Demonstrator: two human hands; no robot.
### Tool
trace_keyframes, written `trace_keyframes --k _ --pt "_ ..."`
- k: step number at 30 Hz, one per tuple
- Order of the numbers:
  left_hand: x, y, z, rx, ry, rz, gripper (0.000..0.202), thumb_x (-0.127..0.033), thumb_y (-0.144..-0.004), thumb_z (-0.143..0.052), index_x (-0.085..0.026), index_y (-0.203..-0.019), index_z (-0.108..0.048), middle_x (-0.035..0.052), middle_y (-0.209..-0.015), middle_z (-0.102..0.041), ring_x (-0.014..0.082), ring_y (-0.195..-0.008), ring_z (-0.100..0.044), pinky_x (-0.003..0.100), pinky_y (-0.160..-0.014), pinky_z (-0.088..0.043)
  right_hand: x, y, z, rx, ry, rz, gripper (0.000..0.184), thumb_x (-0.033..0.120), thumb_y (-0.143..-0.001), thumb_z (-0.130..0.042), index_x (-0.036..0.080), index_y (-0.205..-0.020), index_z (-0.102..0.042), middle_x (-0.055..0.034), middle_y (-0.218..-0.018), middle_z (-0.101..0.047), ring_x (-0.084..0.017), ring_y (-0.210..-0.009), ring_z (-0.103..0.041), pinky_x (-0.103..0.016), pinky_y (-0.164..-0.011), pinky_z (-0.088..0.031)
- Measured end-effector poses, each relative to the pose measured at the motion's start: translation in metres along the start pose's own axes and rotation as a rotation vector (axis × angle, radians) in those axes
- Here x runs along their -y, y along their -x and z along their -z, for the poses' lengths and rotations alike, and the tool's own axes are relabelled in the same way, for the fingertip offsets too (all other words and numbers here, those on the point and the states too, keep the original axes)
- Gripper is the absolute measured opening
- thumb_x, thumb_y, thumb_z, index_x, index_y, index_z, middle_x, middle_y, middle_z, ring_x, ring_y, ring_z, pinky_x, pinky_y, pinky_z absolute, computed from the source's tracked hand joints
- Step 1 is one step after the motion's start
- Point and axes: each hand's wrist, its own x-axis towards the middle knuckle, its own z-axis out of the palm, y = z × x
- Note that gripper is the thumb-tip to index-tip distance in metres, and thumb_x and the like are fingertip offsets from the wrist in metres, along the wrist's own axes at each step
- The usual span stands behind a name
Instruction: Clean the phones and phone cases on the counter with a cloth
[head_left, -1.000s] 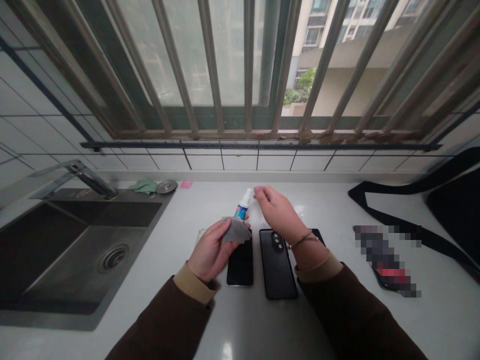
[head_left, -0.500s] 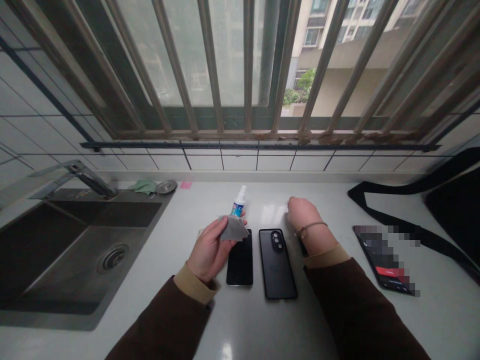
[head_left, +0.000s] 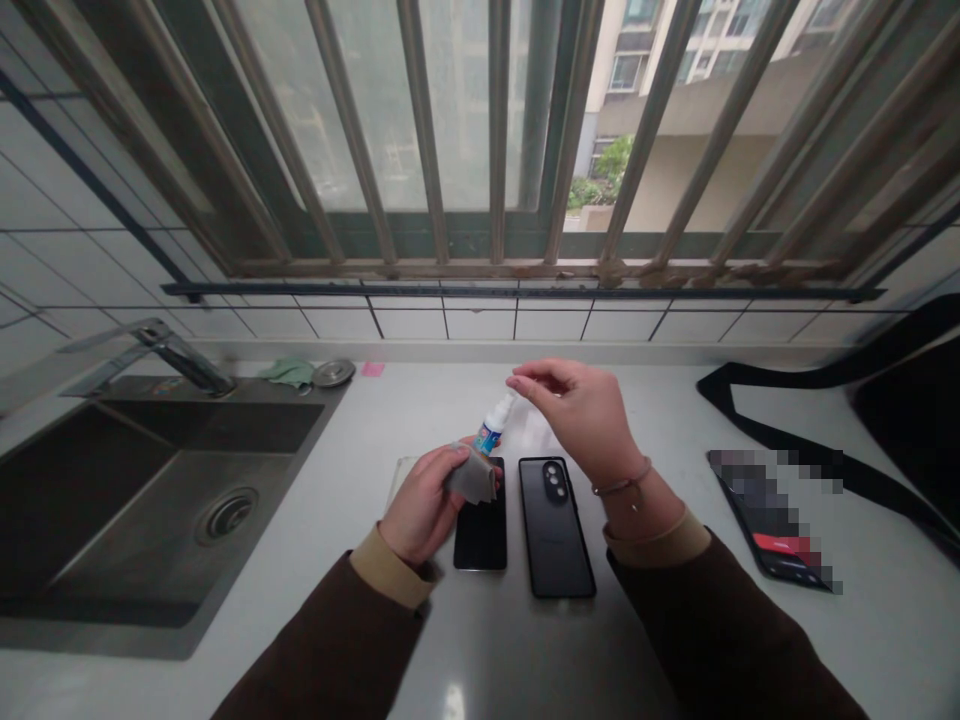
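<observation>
My left hand (head_left: 424,505) is closed around a small white spray bottle (head_left: 491,430) with a blue label, tilted up to the right, and a folded grey cloth (head_left: 472,476). Pinched together, the fingers of my right hand (head_left: 574,405) are at the bottle's nozzle; whatever is between them is too small to make out. Below the cloth lies a phone (head_left: 480,535) with its black screen up, partly covered by the cloth and hand. Beside it is a black phone case (head_left: 556,540) with a camera cutout.
To the left is a sink (head_left: 180,475) with a faucet (head_left: 180,360), a green cloth (head_left: 289,372) and a drain strainer (head_left: 334,373). A pink slip (head_left: 373,369) lies near the wall. On the right are a partly blurred-out phone (head_left: 780,545) and a black strap (head_left: 795,440).
My right hand has moved left from the counter to the top of the spray bottle. My left hand has tilted the bottle further right and lowered the cloth slightly.
</observation>
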Motion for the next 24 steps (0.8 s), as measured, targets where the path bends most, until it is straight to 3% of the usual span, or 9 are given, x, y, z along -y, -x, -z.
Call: trace_keyframes --k 5,11,14,17,20,24 --pt "-0.001 0.002 -0.004 0.009 -0.044 -0.017 0.02 -0.026 -0.087 -0.082 -0.01 -0.099 -0.086 0.0138 -0.097 -0.084 0.0249 -0.082 -0.079 0.033 -0.078 -0.063 -0.004 -0.001 -0.002 0.1 0.101 0.131 0.014 0.034 -0.101 -0.076 0.025 -0.099 -0.087 -0.0028 -0.099 -0.087 -0.02 -0.091 -0.078 -0.033 -0.084 -0.057" --pt "0.0 0.001 -0.003 -0.018 -0.022 -0.022 0.018 -0.026 -0.089 -0.079 -0.012 -0.099 -0.085 0.0153 -0.101 -0.085 0.0291 -0.089 -0.082 0.041 -0.09 -0.065 -0.004 0.002 -0.014 0.156 0.065 0.086 0.016 0.036 -0.099 -0.077 0.024 -0.106 -0.085 -0.005 -0.103 -0.085 -0.019 -0.087 -0.076 -0.032 -0.084 -0.058" --pt "0.001 -0.002 -0.002 -0.022 0.014 -0.036 0.015 -0.024 -0.091 -0.077 -0.014 -0.098 -0.085 0.0147 -0.102 -0.085 0.0302 -0.093 -0.082 0.043 -0.093 -0.066 -0.005 0.01 -0.03 0.24 -0.032 -0.022 0.042 0.035 -0.093 -0.082 0.024 -0.133 -0.077 -0.0062 -0.108 -0.081 -0.017 -0.082 -0.076 -0.031 -0.082 -0.061" --pt "0.001 -0.005 -0.001 -0.027 0.055 -0.076 0.012 -0.021 -0.089 -0.077 -0.013 -0.096 -0.084 0.0124 -0.102 -0.084 0.0266 -0.092 -0.081 0.037 -0.088 -0.066 -0.007 0.021 -0.049 0.34 -0.106 -0.121 0.08 0.03 -0.088 -0.084 0.027 -0.161 -0.051 -0.0053 -0.11 -0.076 -0.015 -0.077 -0.074 -0.03 -0.079 -0.06" --pt "0.002 -0.008 0.0 -0.04 0.077 -0.096 0.014 -0.02 -0.088 -0.077 -0.011 -0.096 -0.084 0.0115 -0.101 -0.084 0.0233 -0.091 -0.079 0.031 -0.082 -0.065 -0.009 0.03 -0.063 0.33 -0.114 -0.115 0.082 0.027 -0.094 -0.076 0.029 -0.167 -0.04 -0.002 -0.101 -0.073 -0.015 -0.072 -0.07 -0.03 -0.077 -0.058" --pt "0.003 -0.011 0.004 -0.128 0.067 -0.125 0.015 -0.022 -0.087 -0.078 -0.012 -0.097 -0.083 0.0104 -0.103 -0.084 0.022 -0.093 -0.078 0.027 -0.079 -0.063 -0.017 0.03 -0.067 0.273 -0.09 -0.09 0.077 0.028 -0.095 -0.075 0.03 -0.165 -0.043 -0.0024 -0.105 -0.073 -0.016 -0.076 -0.072 -0.029 -0.078 -0.058"
